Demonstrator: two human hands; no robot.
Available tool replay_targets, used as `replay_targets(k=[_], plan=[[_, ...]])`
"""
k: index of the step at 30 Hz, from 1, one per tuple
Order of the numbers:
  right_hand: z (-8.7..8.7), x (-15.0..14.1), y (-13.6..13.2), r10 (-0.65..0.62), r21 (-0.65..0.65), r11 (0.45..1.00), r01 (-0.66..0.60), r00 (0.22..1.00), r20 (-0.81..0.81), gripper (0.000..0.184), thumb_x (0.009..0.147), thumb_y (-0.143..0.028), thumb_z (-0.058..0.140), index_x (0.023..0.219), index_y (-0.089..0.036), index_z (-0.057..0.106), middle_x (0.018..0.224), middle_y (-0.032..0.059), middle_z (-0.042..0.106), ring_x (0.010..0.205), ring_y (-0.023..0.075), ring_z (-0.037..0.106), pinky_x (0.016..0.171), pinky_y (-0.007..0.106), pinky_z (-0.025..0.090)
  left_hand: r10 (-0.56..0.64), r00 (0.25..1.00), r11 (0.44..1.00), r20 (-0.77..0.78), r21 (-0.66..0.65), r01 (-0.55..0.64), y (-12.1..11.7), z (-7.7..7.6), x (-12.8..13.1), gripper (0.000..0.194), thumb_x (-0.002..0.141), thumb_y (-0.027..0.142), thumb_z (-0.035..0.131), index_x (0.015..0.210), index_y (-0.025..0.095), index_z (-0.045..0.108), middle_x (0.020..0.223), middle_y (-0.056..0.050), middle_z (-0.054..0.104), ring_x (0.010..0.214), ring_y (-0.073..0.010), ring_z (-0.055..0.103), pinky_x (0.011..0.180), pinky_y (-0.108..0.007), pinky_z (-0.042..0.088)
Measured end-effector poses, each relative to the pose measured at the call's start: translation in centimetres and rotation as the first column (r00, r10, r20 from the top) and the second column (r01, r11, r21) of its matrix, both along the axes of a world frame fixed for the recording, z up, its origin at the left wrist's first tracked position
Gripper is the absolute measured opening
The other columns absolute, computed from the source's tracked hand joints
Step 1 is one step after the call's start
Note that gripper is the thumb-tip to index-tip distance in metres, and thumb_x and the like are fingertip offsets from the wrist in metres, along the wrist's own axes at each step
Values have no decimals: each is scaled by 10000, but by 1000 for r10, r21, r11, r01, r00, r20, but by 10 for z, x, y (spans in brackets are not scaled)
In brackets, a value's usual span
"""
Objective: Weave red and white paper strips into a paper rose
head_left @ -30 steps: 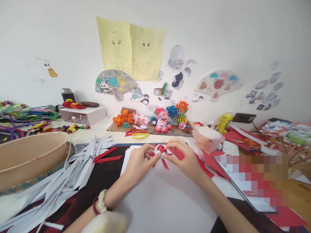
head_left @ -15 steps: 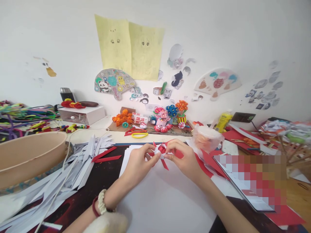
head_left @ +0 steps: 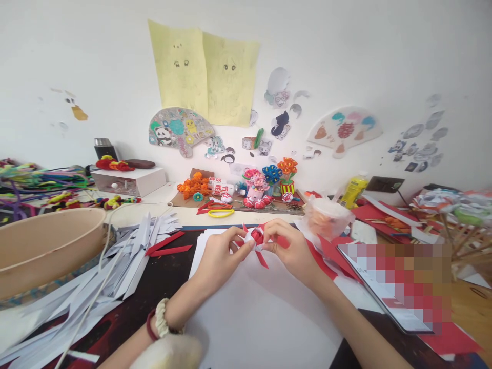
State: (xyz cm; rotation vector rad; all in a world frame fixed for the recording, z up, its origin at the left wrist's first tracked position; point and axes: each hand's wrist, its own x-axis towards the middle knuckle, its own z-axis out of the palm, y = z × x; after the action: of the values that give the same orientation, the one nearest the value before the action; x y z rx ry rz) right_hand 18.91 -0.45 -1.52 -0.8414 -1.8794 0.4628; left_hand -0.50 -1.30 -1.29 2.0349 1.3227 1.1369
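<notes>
Left hand [head_left: 221, 259] and right hand [head_left: 290, 251] pinch a small red-and-white folded-paper piece [head_left: 257, 237] between them — red tail poking out — and I see it over the far end of flat white paper sheets [head_left: 265, 307].

Matt folded paper piece [head_left: 257, 236], smooth white paper sheets [head_left: 265, 307]
</notes>
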Motion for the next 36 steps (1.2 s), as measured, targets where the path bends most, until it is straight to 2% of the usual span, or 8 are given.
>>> replay_targets(k=[8,18,30,36], plan=[[2,2,0,48,-11,999,-48,999,2,146,881,-291,624,751,-234,590,880,32,639,883,212,598,777,333,472,-57,998,998,40,11,57,0,1,0,241,843,422,616,892,187,630,645,25,672,536,-114,583,535,-218,424],[-2,2,2,-6,-83,997,9,999,32,173,896,-330,575,769,-220,534,842,27,593,816,195,583,740,327,477,-79,996,997,27,23,79,0,3,-1,213,858,396,594,919,193,611,624,26,677,527,-110,541,538,-222,406],[-1,0,1,-37,-9,999,37,999,19,125,884,-330,613,802,-237,621,922,41,619,907,210,603,785,336,495,-61,998,997,10,41,61,-2,3,0,209,874,387,573,931,193,625,656,20,684,541,-112,563,552,-219,417],[1,-3,-2,-103,-6,995,103,994,20,122,830,-273,653,730,-225,602,879,35,626,820,192,597,684,305,487,-42,999,998,-18,52,43,-3,2,1,232,874,410,569,955,201,631,681,13,686,556,-121,563,563,-228,425]])
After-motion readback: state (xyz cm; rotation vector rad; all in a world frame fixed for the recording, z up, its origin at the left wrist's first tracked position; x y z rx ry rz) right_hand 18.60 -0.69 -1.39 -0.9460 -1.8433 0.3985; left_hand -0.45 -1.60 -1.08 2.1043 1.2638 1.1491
